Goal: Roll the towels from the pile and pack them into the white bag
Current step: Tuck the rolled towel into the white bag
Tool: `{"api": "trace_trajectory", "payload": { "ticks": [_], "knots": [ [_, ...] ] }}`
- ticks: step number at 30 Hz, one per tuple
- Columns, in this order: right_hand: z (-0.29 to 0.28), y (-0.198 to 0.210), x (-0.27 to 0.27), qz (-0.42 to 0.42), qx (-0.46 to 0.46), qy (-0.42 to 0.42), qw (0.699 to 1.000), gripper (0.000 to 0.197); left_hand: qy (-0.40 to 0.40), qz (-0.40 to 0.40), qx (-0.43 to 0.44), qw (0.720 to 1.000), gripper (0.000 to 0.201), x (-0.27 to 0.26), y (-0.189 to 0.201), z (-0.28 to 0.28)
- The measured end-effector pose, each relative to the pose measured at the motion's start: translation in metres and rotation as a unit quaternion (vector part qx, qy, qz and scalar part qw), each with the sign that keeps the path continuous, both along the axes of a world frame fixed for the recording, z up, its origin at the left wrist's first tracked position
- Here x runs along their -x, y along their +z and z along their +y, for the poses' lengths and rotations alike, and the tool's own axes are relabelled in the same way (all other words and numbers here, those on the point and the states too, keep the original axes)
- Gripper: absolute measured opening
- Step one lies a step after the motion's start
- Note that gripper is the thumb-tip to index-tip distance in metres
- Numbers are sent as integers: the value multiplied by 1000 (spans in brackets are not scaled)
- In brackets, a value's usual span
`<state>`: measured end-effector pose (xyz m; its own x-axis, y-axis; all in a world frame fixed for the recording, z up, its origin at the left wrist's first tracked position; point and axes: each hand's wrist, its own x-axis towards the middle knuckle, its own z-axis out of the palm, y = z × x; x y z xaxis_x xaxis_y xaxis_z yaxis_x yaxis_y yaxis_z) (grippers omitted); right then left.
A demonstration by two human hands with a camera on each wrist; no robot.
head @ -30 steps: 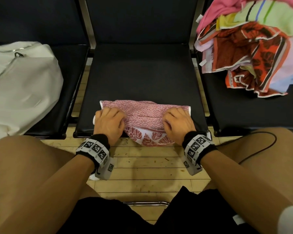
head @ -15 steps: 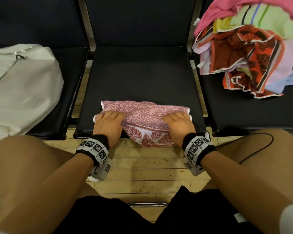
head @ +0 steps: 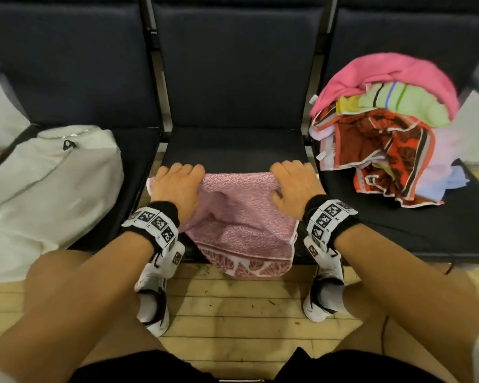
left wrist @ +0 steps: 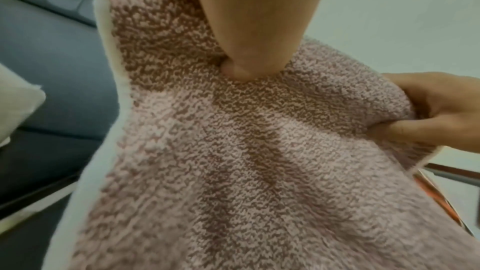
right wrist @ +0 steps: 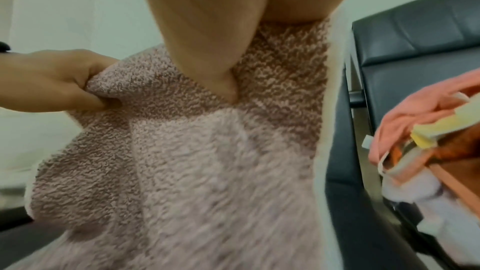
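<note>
A pink speckled towel (head: 241, 225) with a leaf-pattern border hangs in front of the middle seat (head: 233, 150), held by its upper edge. My left hand (head: 177, 186) grips the towel's left top corner and my right hand (head: 293, 183) grips the right one, fingers curled over the edge. In the left wrist view the thumb (left wrist: 259, 28) digs into the towel (left wrist: 259, 171); in the right wrist view the thumb (right wrist: 207, 38) does the same on the towel (right wrist: 207, 171). The white bag (head: 47, 189) lies on the left seat. The towel pile (head: 385, 134) sits on the right seat.
Three dark padded seats stand in a row with backrests behind. My knees and white shoes (head: 152, 299) are close under the front edge, on a wooden slat floor (head: 233, 313). A thin black cable (head: 383, 335) runs over my right leg.
Both hands went from pressing the bunched towel at the seat's front edge to gripping its top edge further back and higher; the towel now hangs opened out.
</note>
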<state>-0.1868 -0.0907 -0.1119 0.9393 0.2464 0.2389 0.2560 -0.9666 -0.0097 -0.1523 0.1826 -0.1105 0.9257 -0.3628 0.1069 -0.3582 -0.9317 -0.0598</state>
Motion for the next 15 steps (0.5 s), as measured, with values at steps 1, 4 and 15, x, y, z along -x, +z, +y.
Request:
{"api": "trace_trajectory", "payload": {
  "ticks": [1, 4, 15],
  "knots": [
    [1, 11, -7, -17, 4, -1, 1000, 32, 7, -13, 6, 1000, 34, -6, 10, 0],
    [3, 47, -28, -65, 23, -7, 998, 35, 22, -49, 29, 998, 28, -21, 42, -1],
    [-4, 182, -74, -287, -4, -57, 956, 42, 58, -217, 133, 965, 13, -49, 164, -7]
  ]
}}
